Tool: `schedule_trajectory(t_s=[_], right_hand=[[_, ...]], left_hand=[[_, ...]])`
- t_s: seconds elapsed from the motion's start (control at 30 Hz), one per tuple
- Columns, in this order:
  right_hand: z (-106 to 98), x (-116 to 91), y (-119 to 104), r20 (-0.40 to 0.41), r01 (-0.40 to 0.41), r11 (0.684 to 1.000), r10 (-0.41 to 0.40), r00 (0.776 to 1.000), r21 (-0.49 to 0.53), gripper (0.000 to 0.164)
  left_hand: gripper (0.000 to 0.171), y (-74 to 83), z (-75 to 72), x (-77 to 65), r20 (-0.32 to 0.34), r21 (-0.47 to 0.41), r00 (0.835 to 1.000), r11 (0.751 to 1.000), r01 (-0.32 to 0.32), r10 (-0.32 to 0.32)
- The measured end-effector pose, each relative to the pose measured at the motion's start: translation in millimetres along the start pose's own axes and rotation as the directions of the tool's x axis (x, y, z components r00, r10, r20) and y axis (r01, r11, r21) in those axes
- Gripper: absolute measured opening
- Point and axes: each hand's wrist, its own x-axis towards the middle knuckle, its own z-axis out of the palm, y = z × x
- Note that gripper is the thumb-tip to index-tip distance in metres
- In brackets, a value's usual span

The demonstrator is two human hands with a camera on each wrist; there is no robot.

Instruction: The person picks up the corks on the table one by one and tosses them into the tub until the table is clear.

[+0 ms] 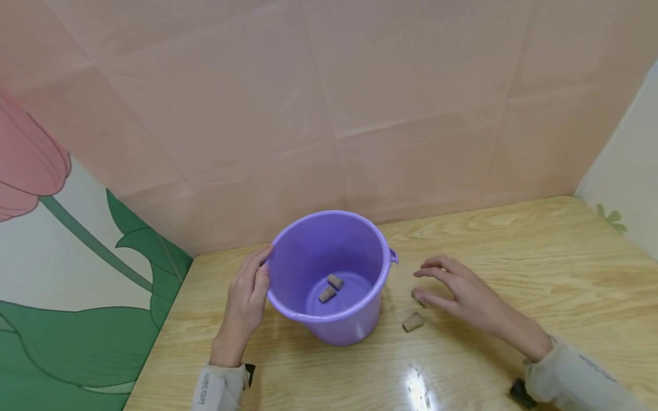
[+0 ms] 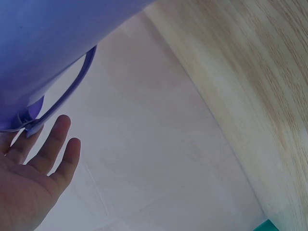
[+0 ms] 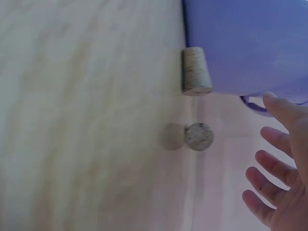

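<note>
A purple bucket [image 1: 341, 328] stands on the table with its mouth facing me. Two corks [image 1: 336, 281] lie on its floor. At the left rim, my left hand [image 1: 245, 297] holds the bucket between thumb and fingers; in the left wrist view some fingers [image 2: 67, 161] spread out beside the handle [image 2: 72, 89]. My right hand [image 1: 465, 297] hovers right of the bucket, fingers parted and nothing in them. One cork [image 1: 413, 322] lies just below it; another cork [image 3: 198, 136] is partly hidden by the thumb in the head view.
The wood-grain table [image 1: 545, 251] meets a pinkish sheet [image 1: 411, 114] at its back edge. A tulip-print panel [image 1: 77, 342] borders the left side, and a pale panel [image 1: 627, 177] borders the right.
</note>
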Motion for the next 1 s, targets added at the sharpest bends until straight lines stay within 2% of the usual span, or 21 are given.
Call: schedule_trajectory(t_s=[0.3,0.5,0.67,1.0], right_hand=[[7,-5,9,0.03,0.014,1.0,-0.014,0.999,-0.003,0.035],[7,-4,12,0.13,-0.011,1.0,0.011,0.991,0.001,0.04],[9,-4,16,0.198,0.013,1.0,-0.014,0.98,0.006,0.046],[11,-4,20,0.222,0.053,0.998,-0.045,0.974,-0.033,0.044]], left_hand=[[0.039,0.8,-0.1,0.0,0.003,-0.001,1.0,1.0,0.005,-0.005],[0.039,0.5,0.1,0.3,0.006,-0.006,1.0,1.0,0.003,-0.003],[0.039,-0.3,0.4,0.1,0.001,-0.003,1.0,1.0,-0.006,0.006],[0.039,-0.1,0.1,0.6,0.002,-0.005,1.0,1.0,-0.004,0.004]])
